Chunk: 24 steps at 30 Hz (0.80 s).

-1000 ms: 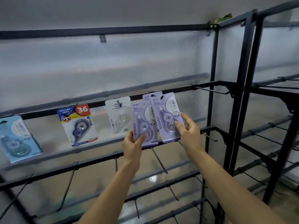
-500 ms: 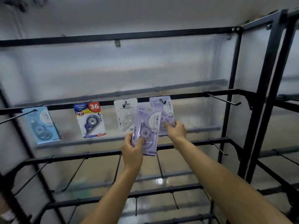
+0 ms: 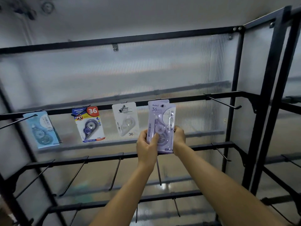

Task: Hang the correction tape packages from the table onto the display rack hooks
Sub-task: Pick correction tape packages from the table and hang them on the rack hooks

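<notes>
A purple correction tape package [image 3: 161, 121] is held upright in front of the rack's upper rail [image 3: 187, 99], its hang hole level with a hook. My left hand [image 3: 147, 148] grips its lower left side, thumb across the front. My right hand [image 3: 179, 137] pinches its right edge. Another purple package seems to lie just behind it, mostly hidden. Three other packages hang on the same rail: a white one [image 3: 126, 119], a blue and red one [image 3: 89, 124] and a light blue one [image 3: 41, 129].
The black metal rack has lower rails with several bare hooks [image 3: 115, 170] pointing toward me. A bare hook [image 3: 223, 102] sticks out on the upper rail to the right. A second rack frame [image 3: 280, 111] stands close on the right.
The package in my left hand moved up and right, in front of the one by the hook. My right hand shifted onto its right edge. The camera view tilted up slightly.
</notes>
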Tool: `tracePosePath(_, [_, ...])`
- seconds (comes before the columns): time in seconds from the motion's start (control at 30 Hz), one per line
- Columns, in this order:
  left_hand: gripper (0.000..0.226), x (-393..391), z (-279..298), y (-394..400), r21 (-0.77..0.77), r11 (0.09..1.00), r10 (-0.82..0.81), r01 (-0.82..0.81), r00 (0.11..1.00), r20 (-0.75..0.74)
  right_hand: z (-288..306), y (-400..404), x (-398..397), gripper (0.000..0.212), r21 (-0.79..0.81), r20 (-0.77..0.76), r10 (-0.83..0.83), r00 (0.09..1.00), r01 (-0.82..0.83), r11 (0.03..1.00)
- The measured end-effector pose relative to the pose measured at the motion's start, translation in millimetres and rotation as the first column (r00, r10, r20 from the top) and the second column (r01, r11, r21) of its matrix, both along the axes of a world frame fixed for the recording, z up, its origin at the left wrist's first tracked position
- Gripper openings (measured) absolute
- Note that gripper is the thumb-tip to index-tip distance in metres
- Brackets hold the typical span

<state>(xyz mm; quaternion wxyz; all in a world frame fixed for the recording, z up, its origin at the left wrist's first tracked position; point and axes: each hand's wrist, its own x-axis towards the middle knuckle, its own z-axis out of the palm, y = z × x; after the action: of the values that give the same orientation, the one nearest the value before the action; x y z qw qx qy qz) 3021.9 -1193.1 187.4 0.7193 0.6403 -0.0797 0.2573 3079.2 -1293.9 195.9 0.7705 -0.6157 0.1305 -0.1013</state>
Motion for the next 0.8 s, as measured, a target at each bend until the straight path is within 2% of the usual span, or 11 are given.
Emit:
tracePosePath(0.03, [0.008, 0.8, -1.6, -0.4, 0.005, 1.000, 0.006, -0.006, 1.000, 0.004, -0.7, -0.3, -1.6, 0.033, 0.028, 0.005, 0.021, 1.000, -0.021, 0.999])
tracePosePath(0.1, [0.007, 2.7, -5.3, -0.3, -0.008, 1.000, 0.010, -0.010, 1.000, 0.014, -2.2, -0.7, -2.6, 0.023, -0.020, 0.035, 0.080, 0.996, -0.080, 0.997])
tracePosePath(0.17, [0.007, 5.7, -7.6, -0.3, -0.011, 1.000, 0.019, -0.019, 1.000, 0.013, -4.5, -2.6, -1.6, 0.033, -0.079, 0.044, 0.087, 0.995, -0.083, 0.993])
tracePosePath(0.27, [0.004, 15.0, -9.2, -1.9, 0.049, 0.998, 0.050, -0.048, 0.998, -0.028, -13.8, -8.4, 1.1, 0.023, -0.115, 0.066, 0.116, 0.991, -0.108, 0.987])
tracePosePath(0.33, [0.006, 24.0, -8.3, -2.8, 0.100, 0.992, 0.091, -0.082, 0.992, -0.088, -23.6, -13.3, -1.8, 0.024, -0.222, 0.050, 0.157, 0.986, -0.142, 0.965])
tracePosePath(0.4, [0.009, 37.7, -7.5, -3.6, 0.138, 0.986, 0.115, -0.093, 0.981, -0.157, -35.2, -21.0, -7.3, 0.025, -0.364, 0.047, 0.100, 0.994, -0.076, 0.928])
tracePosePath(0.47, [0.010, 51.9, -5.9, -5.0, 0.133, 0.990, 0.085, -0.053, 0.965, -0.249, -43.6, -32.8, -15.4, 0.026, -0.430, 0.083, -0.011, 0.996, 0.045, 0.902])
tracePosePath(0.53, [0.026, 61.8, -3.1, -8.3, 0.088, 0.996, 0.022, 0.008, 0.940, -0.340, -47.4, -45.7, -25.3, 0.026, -0.431, 0.124, -0.039, 0.992, 0.089, 0.898])
tracePosePath(0.6, [0.047, 68.3, -2.4, -11.7, 0.092, 0.996, 0.031, 0.007, 0.911, -0.410, -46.9, -55.5, -35.6, 0.022, -0.456, 0.146, -0.001, 0.989, 0.068, 0.888])
tracePosePath(0.73, [0.049, 68.6, -8.5, -16.6, 0.095, 0.995, 0.064, -0.020, 0.871, -0.487, -41.7, -61.8, -51.4, 0.018, -0.533, 0.189, 0.078, 0.979, 0.036, 0.845])
tracePosePath(0.8, [0.057, 60.5, -17.5, -16.6, 0.182, 0.983, 0.117, -0.023, 0.841, -0.528, -43.7, -57.6, -55.0, 0.017, -0.571, 0.213, 0.106, 0.971, 0.035, 0.820])
